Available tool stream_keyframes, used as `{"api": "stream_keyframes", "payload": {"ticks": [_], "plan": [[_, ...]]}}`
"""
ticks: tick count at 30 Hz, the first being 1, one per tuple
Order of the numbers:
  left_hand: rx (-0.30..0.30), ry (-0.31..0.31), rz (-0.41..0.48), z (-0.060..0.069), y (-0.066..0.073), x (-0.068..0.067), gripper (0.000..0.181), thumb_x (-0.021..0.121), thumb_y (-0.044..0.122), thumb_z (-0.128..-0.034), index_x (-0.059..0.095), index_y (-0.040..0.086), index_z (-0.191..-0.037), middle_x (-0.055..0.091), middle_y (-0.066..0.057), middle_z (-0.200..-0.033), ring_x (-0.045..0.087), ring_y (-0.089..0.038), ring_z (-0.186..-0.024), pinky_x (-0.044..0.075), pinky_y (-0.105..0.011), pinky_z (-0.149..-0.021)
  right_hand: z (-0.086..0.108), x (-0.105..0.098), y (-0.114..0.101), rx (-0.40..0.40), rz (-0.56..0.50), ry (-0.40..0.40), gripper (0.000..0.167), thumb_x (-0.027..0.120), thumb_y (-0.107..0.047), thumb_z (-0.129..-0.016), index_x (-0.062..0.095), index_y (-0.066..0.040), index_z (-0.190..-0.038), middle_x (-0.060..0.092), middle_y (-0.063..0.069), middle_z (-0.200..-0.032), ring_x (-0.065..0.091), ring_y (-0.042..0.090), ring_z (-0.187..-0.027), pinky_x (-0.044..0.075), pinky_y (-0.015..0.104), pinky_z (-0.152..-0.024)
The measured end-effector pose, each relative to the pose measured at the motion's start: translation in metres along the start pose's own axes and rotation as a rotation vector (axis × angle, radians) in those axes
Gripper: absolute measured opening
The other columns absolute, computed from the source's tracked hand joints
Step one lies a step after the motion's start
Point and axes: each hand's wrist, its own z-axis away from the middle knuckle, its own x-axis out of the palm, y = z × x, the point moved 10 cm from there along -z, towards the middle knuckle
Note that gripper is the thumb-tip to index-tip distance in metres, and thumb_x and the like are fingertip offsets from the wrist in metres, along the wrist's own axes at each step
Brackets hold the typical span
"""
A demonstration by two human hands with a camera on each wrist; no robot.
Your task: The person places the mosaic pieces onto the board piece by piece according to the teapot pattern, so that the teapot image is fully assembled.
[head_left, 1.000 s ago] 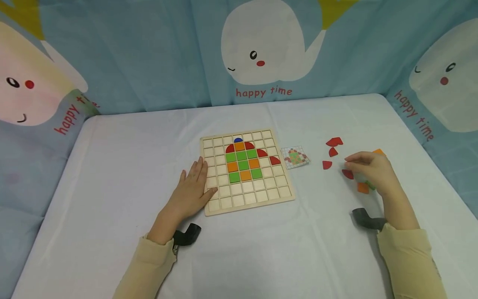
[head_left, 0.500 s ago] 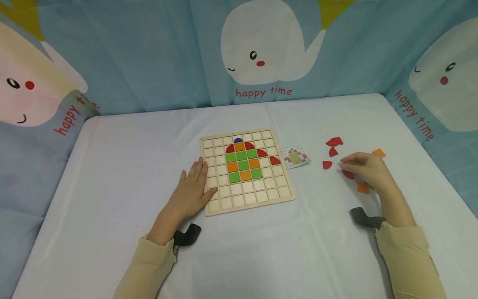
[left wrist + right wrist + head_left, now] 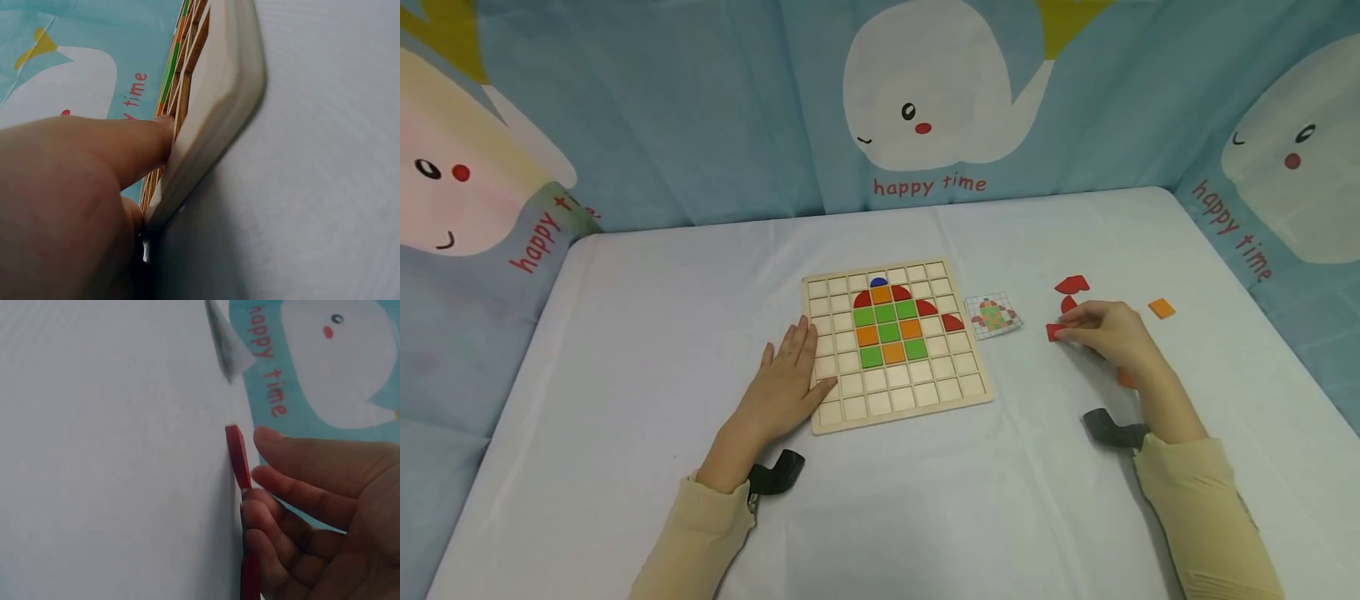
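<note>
The left hand (image 3: 778, 387) lies flat over the left edge of a wooden grid board (image 3: 902, 401), its thumb on the lower-left squares; in the left wrist view a digit touches the board's rim (image 3: 219, 119). Green and orange squares, red quarter-rounds and a blue half-round (image 3: 878, 282) fill some cells. The right hand (image 3: 1108, 333) has its fingertips at a red piece (image 3: 1052, 332) right of the board. In the right wrist view, thumb and forefinger stand slightly apart beside that red piece (image 3: 237, 456), while the other fingers are bent.
A small pattern card (image 3: 992, 316) lies against the board's right side. More red pieces (image 3: 1072, 284) lie behind the right hand, an orange square (image 3: 1162, 308) to its right, and another orange piece (image 3: 1126, 377) is partly hidden under the wrist. A printed curtain (image 3: 700, 108) hangs behind the table.
The right hand has moved left, from beside the lower red piece to the leftmost one, covering the pieces beneath it and uncovering the orange square at right. The left hand stays on the board.
</note>
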Motion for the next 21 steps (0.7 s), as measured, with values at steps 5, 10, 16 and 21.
{"api": "stream_keyframes", "payload": {"ticks": [5,10,16,21], "plan": [[-0.001,-0.004,-0.004,0.0,0.0,0.0,0.078,0.05,0.036,-0.0964,0.01,-0.01,-0.147,0.003,-0.023,-0.155,0.005,-0.038,-0.142,0.008,-0.06,-0.109,-0.003,0.007,-0.004,-0.007,0.044,-0.005,0.042,0.076,-0.028,-0.081,0.065,0.001,-0.109,0.066,0.014,-0.097,0.057,0.026,-0.09,0.045,0.029,-0.072],[-0.002,-0.002,-0.005,0.001,0.001,-0.001,0.078,0.05,0.035,-0.0963,0.011,-0.011,-0.146,0.003,-0.023,-0.155,0.006,-0.038,-0.142,0.008,-0.06,-0.109,-0.004,0.012,-0.006,-0.028,0.04,-0.015,0.038,0.076,-0.022,-0.081,0.065,-0.001,-0.111,0.062,0.013,-0.097,0.054,0.026,-0.088,0.045,0.027,-0.071],[0.001,0.001,-0.004,0.001,0.001,0.0,0.079,0.05,0.036,-0.0963,0.011,-0.01,-0.147,0.003,-0.023,-0.155,0.005,-0.038,-0.142,0.008,-0.06,-0.109,-0.004,0.014,-0.008,-0.075,-0.021,-0.048,0.036,0.074,-0.012,-0.081,0.063,0.002,-0.113,0.064,0.014,-0.098,0.058,0.024,-0.086,0.046,0.014,-0.068],[0.003,-0.004,-0.006,0.0,0.0,0.001,0.079,0.05,0.036,-0.0964,0.01,-0.01,-0.147,0.002,-0.023,-0.155,0.004,-0.038,-0.142,0.008,-0.06,-0.109,-0.003,0.014,-0.005,-0.048,-0.004,-0.047,0.037,0.074,-0.018,-0.082,0.063,0.001,-0.112,0.063,0.012,-0.096,0.057,0.023,-0.086,0.046,0.015,-0.067]]}}
